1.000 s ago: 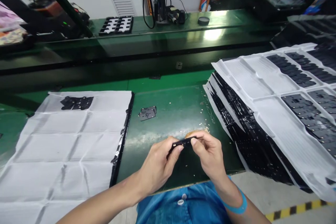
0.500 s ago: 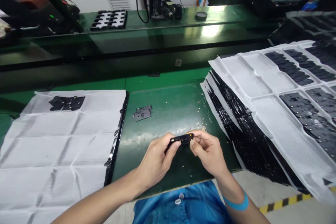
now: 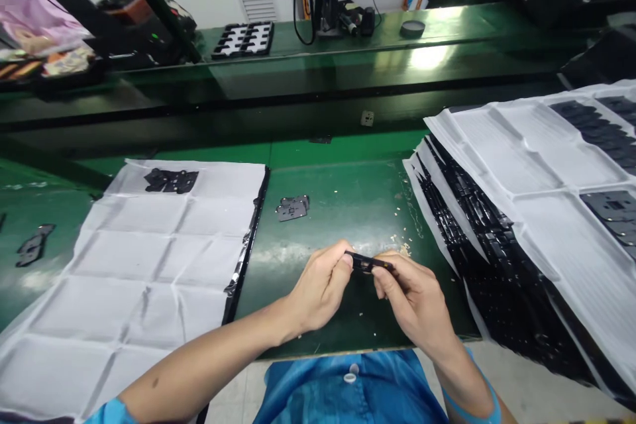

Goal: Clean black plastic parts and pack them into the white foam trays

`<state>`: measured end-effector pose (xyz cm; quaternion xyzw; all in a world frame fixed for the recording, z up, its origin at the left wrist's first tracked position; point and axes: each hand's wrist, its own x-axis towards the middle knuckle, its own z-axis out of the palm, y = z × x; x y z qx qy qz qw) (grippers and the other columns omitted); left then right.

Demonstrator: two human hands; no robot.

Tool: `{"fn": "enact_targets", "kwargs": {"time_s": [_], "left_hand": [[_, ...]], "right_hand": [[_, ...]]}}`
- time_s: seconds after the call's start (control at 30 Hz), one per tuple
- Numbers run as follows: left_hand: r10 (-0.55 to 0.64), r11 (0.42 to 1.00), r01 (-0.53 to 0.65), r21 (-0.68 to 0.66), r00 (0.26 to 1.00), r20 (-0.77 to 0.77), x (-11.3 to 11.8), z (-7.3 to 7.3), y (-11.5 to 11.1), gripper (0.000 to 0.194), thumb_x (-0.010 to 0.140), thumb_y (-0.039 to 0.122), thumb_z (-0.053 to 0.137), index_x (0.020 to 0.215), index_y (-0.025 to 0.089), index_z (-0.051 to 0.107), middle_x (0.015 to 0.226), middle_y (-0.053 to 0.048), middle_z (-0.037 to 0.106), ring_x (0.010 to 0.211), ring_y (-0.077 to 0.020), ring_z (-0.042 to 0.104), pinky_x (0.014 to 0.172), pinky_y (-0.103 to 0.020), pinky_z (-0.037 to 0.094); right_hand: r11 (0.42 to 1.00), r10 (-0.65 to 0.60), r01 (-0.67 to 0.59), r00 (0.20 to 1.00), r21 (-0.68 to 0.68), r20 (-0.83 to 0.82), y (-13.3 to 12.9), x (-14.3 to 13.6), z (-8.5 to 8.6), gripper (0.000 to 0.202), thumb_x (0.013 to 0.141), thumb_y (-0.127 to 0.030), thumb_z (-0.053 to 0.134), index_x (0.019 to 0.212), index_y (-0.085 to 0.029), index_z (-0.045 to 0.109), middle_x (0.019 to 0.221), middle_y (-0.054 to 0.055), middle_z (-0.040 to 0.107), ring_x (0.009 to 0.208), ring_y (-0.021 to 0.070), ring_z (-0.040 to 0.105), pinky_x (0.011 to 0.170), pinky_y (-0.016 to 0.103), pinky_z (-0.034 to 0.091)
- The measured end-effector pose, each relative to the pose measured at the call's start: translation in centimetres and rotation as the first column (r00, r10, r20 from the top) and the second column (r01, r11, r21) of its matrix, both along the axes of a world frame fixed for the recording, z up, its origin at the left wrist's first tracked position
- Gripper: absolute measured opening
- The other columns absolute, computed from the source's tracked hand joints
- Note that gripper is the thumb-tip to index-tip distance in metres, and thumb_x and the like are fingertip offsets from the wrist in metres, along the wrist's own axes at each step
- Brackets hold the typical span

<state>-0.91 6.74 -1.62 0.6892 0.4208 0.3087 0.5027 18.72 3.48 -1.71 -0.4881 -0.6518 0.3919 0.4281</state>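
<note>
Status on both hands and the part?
Left hand and right hand: both gripping small flat black plastic-looking part, held above green worktop. Nothing visible between hands and worktop.

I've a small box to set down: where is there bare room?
Green bench beyond the left hand and right hand, between grey plates and pale crumbs, is nearly bare. The left white tray is bare between black parts and forearm. Crowded: right tray stack, around the held part.
</note>
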Motion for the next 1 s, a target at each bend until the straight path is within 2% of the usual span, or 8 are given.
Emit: {"fn": "enact_targets", "kwargs": {"time_s": [0.17, 0.43, 0.63, 0.77, 1.0], "left_hand": [[0.008, 0.998, -0.01, 0.064, 1.0, 0.023, 0.02, -0.83, 0.05, 0.034, 0.111, 0.032, 0.034, 0.08, 0.021, 0.045, 0.07, 0.004, 0.042, 0.061, -0.0132, 0.041, 0.063, -0.028, 0.032], [0.006, 0.997, -0.007, 0.073, 1.0, 0.012, -0.1, -0.8, 0.09, 0.027, 0.106, 0.02, 0.033, 0.082, 0.022, 0.045, 0.07, 0.005, 0.041, 0.061, -0.0135, 0.041, 0.064, -0.029, 0.032], [-0.046, 0.999, 0.046, 0.017, 0.999, 0.009, -0.39, -0.79, 0.18, 0.032, 0.112, 0.032, 0.032, 0.087, 0.021, 0.049, 0.074, 0.003, 0.047, 0.067, -0.0145, 0.045, 0.068, -0.031, 0.034], [-0.011, 1.0, 0.011, 0.023, 1.0, -0.001, -0.13, -0.94, 0.32, 0.034, 0.111, 0.033, 0.031, 0.081, 0.022, 0.042, 0.07, 0.005, 0.04, 0.062, -0.014, 0.04, 0.065, -0.03, 0.031], [-0.007, 1.0, 0.007, 0.019, 1.0, -0.002, 0.17, -1.13, 0.45, 0.033, 0.109, 0.032, 0.031, 0.079, 0.023, 0.041, 0.068, 0.005, 0.037, 0.061, -0.0138, 0.038, 0.063, -0.029, 0.029]], "right_hand": [[0.999, 0.025, -0.025, 1.0, 0.028, 0.0, -0.28, 0.07, -0.13, 0.028, 0.108, -0.018, 0.055, 0.081, -0.021, 0.062, 0.072, -0.002, 0.058, 0.065, 0.0138, 0.057, 0.065, 0.028, 0.043], [0.999, 0.003, -0.003, 1.0, 0.036, 0.001, -0.39, -0.32, 0.33, 0.03, 0.107, -0.017, 0.055, 0.078, -0.021, 0.06, 0.072, -0.002, 0.058, 0.064, 0.0132, 0.057, 0.065, 0.027, 0.044], [1.0, 0.003, -0.004, 1.0, 0.01, 0.008, -0.46, -0.04, 0.08, 0.028, 0.108, -0.018, 0.056, 0.08, -0.021, 0.062, 0.073, -0.002, 0.058, 0.065, 0.0133, 0.057, 0.066, 0.028, 0.044], [1.0, 0.01, -0.01, 1.0, 0.004, -0.008, -0.41, 0.01, -0.21, 0.029, 0.108, -0.018, 0.056, 0.079, -0.021, 0.061, 0.073, -0.002, 0.058, 0.065, 0.013, 0.057, 0.066, 0.028, 0.043], [0.999, 0.018, -0.018, 1.0, 0.04, 0.01, -0.59, 0.05, -0.11, 0.03, 0.107, -0.017, 0.055, 0.078, -0.022, 0.059, 0.073, -0.001, 0.058, 0.066, 0.0145, 0.057, 0.067, 0.029, 0.044]]}}
